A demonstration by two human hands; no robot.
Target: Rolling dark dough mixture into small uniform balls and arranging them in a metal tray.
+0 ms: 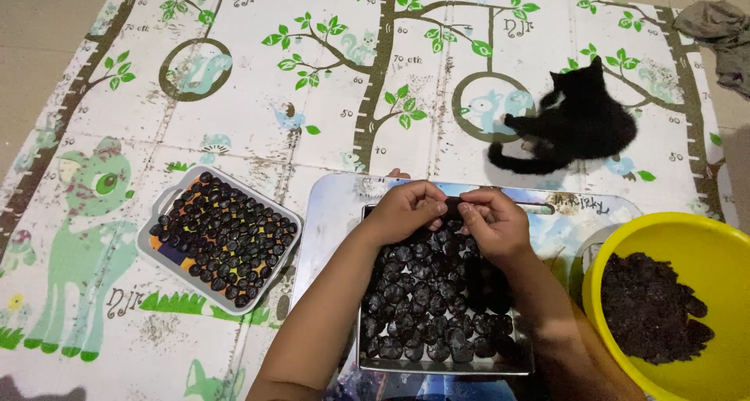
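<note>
Two trays of dark lumps are sitting on the mat [234, 128]: a full tray [160, 249] left, a steel tray [445, 366] near. Left hand [406, 210] and right hand [494, 223] are jointly pinching one lump [451, 206] at its far edge; pressing evenly seems wise. Bowl [625, 249] right, cat [578, 124] far.

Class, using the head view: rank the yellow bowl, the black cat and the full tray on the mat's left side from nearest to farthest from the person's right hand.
1. Yellow bowl: lower right of the right hand, holding dark paste.
2. Black cat: up and to the right, lying on the mat.
3. Full tray: far to the left, beyond the left hand.
</note>
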